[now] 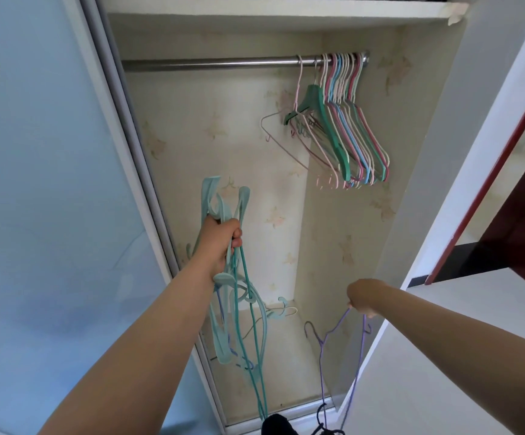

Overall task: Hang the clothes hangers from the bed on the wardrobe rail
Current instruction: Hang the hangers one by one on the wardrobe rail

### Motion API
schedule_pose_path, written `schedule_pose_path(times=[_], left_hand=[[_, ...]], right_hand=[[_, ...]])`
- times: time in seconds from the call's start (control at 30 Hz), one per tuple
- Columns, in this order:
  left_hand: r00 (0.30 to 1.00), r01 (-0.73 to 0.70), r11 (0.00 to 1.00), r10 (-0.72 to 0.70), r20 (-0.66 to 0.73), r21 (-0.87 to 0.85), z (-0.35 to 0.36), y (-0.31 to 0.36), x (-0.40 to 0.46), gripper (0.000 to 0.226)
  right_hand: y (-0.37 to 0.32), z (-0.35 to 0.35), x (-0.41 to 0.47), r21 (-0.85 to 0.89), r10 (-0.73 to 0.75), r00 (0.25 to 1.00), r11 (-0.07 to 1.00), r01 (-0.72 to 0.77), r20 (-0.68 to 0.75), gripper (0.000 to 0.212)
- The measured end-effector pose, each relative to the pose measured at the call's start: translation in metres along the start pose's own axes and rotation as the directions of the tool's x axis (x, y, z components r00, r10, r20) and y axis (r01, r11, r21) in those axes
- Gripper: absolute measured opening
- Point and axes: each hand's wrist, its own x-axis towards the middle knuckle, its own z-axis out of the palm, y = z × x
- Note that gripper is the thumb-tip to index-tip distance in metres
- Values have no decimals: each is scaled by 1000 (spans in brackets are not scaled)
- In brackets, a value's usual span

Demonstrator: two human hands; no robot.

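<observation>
My left hand (223, 243) grips a bundle of teal and pale blue hangers (239, 315) at mid height in front of the open wardrobe; the bundle hangs down past my forearm. Lower right, my right hand (361, 298) holds a thin purple wire hanger (342, 334) that dangles toward the floor. The steel wardrobe rail (211, 63) runs across the top. Several pink, blue, white and green hangers (346, 127) hang bunched at its right end. Both hands are well below the rail.
A pale blue sliding door (50, 183) stands at the left. A white shelf (270, 11) sits above the rail. The wardrobe's right wall (437, 146) and a red-framed doorway (487, 183) lie to the right. One loose hanger (278, 312) lies on the wardrobe floor.
</observation>
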Motion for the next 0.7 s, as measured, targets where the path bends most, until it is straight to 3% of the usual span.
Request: schedule_pose_path(times=[0.17,0.37,0.53,0.7], left_hand=[[1000,-22,1000,22,-4,-10,-1,5,7,22],[999,-34,999,33,-30,-38,-1,2,12,26],[999,-36,996,33,-36,-77,1,4,13,28],[998,-37,994,32,-47,-103,0,10,16,28]], right_hand=[[-7,-4,-1,-54,94,996,994,-94,-8,29],[-14,-28,7,43,196,963,981,-191,-184,37],[-26,-60,-1,196,272,871,958,-207,-408,38],[-28,-86,-9,126,201,749,980,-157,-631,40]])
